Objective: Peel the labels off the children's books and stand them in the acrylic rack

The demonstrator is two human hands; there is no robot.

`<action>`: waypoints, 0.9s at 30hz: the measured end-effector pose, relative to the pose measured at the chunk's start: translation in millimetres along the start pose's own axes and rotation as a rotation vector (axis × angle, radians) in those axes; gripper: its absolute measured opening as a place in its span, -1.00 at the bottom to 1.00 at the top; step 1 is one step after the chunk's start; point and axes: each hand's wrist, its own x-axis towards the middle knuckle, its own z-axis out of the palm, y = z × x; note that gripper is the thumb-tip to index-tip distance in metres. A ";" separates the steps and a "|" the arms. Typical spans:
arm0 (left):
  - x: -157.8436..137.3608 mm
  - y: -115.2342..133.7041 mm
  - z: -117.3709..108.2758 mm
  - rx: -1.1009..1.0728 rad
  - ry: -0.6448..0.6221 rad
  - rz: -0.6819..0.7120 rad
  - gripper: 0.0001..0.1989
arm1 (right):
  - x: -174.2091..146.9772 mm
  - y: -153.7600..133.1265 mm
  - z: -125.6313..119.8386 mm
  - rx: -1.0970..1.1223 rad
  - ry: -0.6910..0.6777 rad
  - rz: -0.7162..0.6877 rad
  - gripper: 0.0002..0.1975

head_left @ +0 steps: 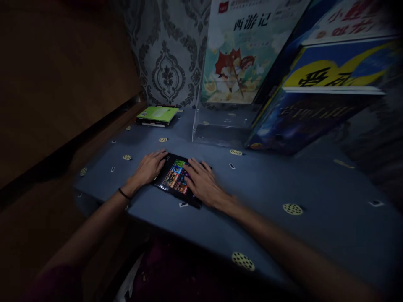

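Note:
A thin, glossy black book [170, 176] lies on the table, with rows of small coloured pictures on its cover. My left hand [148, 167] rests along its left side, fingers stretched toward the top left corner. Across the right part of the cover lies my right hand [203, 182], palm down with the fingers spread. Both hands touch the book without gripping it. Part of the pictures and the right edge are hidden under my right hand.
A blue patterned cloth covers the table [261, 180]. A small stack of books [159, 114], green on top, sits at the back left. Behind my hands stands a clear acrylic stand [217, 134] with a picture book [242, 63]. More upright books [311, 117] stand at the right.

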 end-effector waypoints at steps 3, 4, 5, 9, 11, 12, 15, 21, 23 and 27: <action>1.0 -1.2 0.3 -0.008 -0.002 0.002 -0.56 | -0.8 -3.8 -7.1 -0.037 -0.035 0.086 -0.45; 1.2 -1.6 0.3 -0.011 -0.002 0.002 -0.56 | -1.3 -4.8 -9.1 -0.043 -0.041 0.110 -0.44; 1.3 -2.1 0.4 -0.014 -0.001 -0.002 -0.56 | -1.9 -5.6 -10.8 -0.045 -0.047 0.128 -0.43; 1.0 -3.9 1.7 -0.023 0.006 -0.024 -0.55 | -6.0 -5.6 -13.9 -0.032 -0.054 0.175 -0.43; 1.0 -4.8 2.9 -0.029 0.011 -0.030 -0.56 | -8.5 -3.8 -13.8 -0.025 -0.049 0.190 -0.43; 1.1 -5.3 3.5 -0.032 0.013 -0.030 -0.56 | -9.5 -2.6 -13.6 -0.022 -0.048 0.195 -0.43; 1.4 -7.0 5.5 -0.041 0.026 -0.024 -0.56 | -11.4 1.1 -12.7 -0.012 -0.041 0.194 -0.42; 2.4 -12.2 9.0 -0.052 0.050 -0.005 -0.56 | -11.4 3.5 -12.6 0.002 -0.026 0.175 -0.41; 3.0 -13.8 10.1 -0.055 0.051 0.003 -0.57 | -11.3 2.3 -13.8 0.000 -0.021 0.173 -0.41; 4.1 -16.6 12.3 -0.065 0.051 0.014 -0.56 | -11.8 -1.2 -16.2 -0.011 -0.002 0.175 -0.43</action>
